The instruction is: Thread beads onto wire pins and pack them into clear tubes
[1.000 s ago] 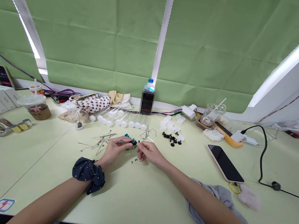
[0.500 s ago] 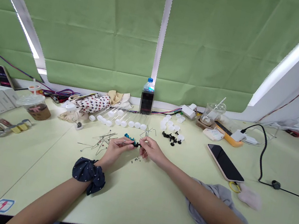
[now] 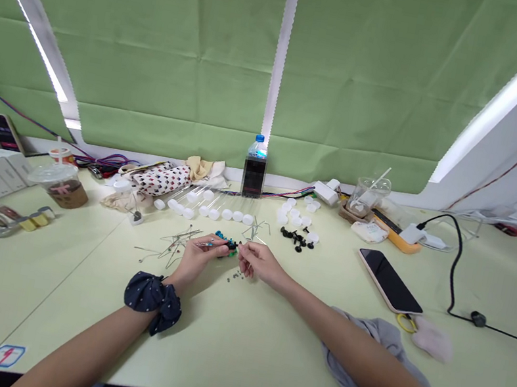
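Head view: over the desk (image 3: 231,349), the left hand (image 3: 196,257) pinches a thin rod (image 3: 204,245), with a small black part (image 3: 232,246) at its fingertips, between both hands; what the bunched right hand (image 3: 260,263) grips is unclear.

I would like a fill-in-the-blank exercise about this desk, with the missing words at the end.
1. The right hand is close to the small parts pinched in the ____ hand.
2. The loose black pieces lie beside round caps coloured ____.
3. The bottle at the back has a ____ cap.
4. The phone beside the yellow ring lies to the ____ of both hands.

Missing words: left; white; blue; right.
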Demonstrator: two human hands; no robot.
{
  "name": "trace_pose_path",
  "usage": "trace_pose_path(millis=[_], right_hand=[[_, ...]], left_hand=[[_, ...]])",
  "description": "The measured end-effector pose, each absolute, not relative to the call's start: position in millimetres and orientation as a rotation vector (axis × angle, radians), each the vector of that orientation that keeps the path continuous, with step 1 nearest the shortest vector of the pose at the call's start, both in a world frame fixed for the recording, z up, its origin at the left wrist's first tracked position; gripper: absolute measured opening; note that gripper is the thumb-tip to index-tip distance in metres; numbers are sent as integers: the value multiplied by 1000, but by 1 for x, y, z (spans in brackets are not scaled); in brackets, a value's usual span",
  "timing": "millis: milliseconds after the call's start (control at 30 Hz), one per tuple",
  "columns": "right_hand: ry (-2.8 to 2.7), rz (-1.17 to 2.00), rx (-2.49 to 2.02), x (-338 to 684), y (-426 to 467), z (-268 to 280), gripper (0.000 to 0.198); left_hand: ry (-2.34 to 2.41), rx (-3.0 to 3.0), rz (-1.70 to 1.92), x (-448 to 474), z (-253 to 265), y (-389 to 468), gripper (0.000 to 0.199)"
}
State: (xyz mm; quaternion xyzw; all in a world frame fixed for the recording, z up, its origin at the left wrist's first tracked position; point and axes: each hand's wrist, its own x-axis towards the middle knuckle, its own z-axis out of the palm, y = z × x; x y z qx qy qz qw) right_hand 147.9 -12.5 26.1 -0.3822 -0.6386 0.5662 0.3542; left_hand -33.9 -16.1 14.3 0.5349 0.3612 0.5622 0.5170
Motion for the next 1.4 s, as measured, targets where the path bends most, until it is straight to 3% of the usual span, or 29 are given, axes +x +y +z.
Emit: trace_pose_path(millis=[1400], right_hand=[[-1626, 1408, -1018, 149, -12, 29, 44]], left_hand=[[884, 1336, 1287, -31, 19, -21, 14]])
